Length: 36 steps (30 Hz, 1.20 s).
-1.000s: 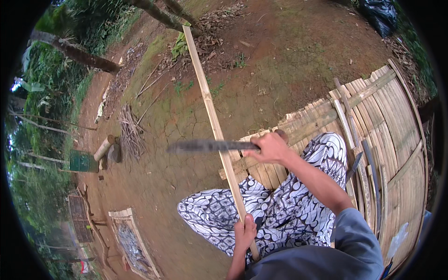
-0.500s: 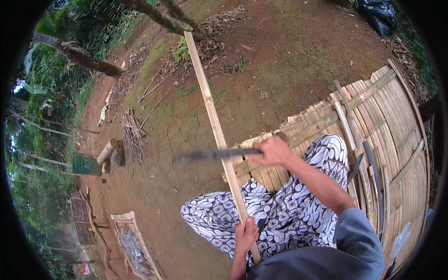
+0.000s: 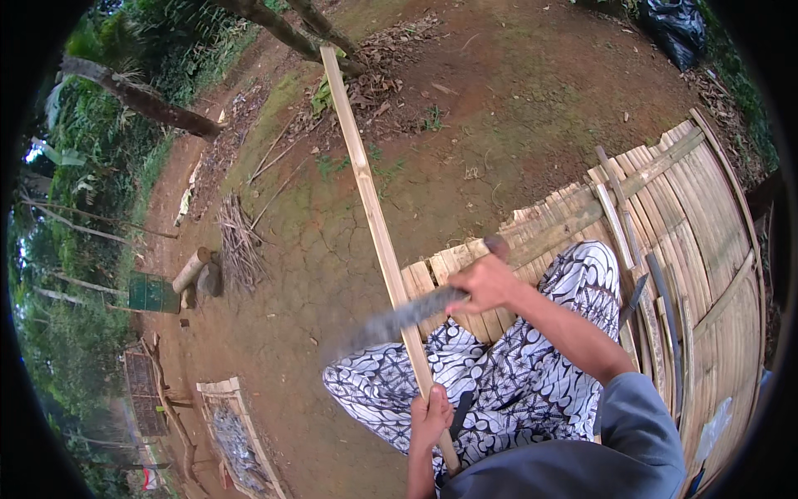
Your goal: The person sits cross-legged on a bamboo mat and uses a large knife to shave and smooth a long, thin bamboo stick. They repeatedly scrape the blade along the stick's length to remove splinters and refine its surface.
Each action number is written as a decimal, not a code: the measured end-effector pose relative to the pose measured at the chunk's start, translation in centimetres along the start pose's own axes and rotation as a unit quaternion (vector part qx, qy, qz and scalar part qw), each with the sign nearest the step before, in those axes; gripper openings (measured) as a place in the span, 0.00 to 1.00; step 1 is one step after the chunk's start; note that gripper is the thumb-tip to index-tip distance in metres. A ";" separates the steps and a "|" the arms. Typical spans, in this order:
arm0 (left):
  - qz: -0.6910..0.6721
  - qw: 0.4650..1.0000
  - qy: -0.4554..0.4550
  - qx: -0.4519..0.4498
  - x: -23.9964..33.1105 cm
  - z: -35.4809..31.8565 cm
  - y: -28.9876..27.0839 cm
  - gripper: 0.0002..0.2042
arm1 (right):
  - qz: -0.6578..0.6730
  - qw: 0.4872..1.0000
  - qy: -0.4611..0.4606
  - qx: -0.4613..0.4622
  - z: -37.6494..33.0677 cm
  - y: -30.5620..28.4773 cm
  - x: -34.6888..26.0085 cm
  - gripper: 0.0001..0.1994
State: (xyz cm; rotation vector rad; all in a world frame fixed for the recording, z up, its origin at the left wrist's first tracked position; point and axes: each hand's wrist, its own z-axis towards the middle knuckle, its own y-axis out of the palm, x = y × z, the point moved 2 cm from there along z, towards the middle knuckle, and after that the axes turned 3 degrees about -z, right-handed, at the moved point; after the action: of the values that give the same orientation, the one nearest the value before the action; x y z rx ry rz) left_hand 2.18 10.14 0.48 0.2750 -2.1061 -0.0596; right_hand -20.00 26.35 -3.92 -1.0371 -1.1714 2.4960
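My left hand [image 3: 431, 417] is closed round the lower part of a long pale bamboo strip [image 3: 371, 200], which slants away over my lap to the far left. In my right hand [image 3: 486, 285] is the handle of a machete, and its dark blade [image 3: 407, 317] lies across the strip, pointing to the near left. Motion smears the blade's tip. Whether the edge bites into the strip I cannot tell. A dark, narrow object [image 3: 462, 412] rests on my patterned trousers [image 3: 540, 387] beside my left hand.
I sit on a bamboo slat platform [image 3: 706, 208]. Several strips and a second blade [image 3: 634, 297] lie at its right. Beyond are bare earth, a stick pile [image 3: 238, 241], a green container [image 3: 152, 293], a framed tray [image 3: 218, 387], tree trunks [image 3: 141, 98] and a black plastic bag [image 3: 675, 32].
The machete has swung nearer along the strip, its blade now tilting down to the left. The strip's far end has shifted slightly left and away. My left hand keeps its hold.
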 end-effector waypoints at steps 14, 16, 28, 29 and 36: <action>0.162 0.987 0.004 0.018 0.8 -0.2 -3.7 0.16 | -0.071 0.997 0.018 0.008 0.0 0.0 0.5 0.30; 0.189 0.982 -0.012 0.012 0.7 -0.5 -4.1 0.17 | -0.077 0.984 -0.145 0.062 -0.1 0.0 -0.7 0.30; 0.131 0.987 -0.093 -0.005 1.6 -3.0 -5.8 0.15 | -0.048 0.997 -0.023 0.060 -0.7 2.0 0.4 0.33; 0.140 0.986 -0.088 -0.007 1.7 -3.0 -5.7 0.15 | -0.064 0.996 -0.042 0.056 -0.7 1.9 0.8 0.33; 0.206 0.978 -0.033 -0.022 0.8 -6.5 -8.4 0.16 | -0.006 0.925 0.367 0.100 1.9 -0.8 6.7 0.32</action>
State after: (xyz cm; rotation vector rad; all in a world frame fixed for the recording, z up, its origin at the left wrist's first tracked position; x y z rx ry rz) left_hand 8.76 2.27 3.28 -0.1967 -2.1848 0.1320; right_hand -26.28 28.74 -5.94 -1.6694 -0.6656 1.8533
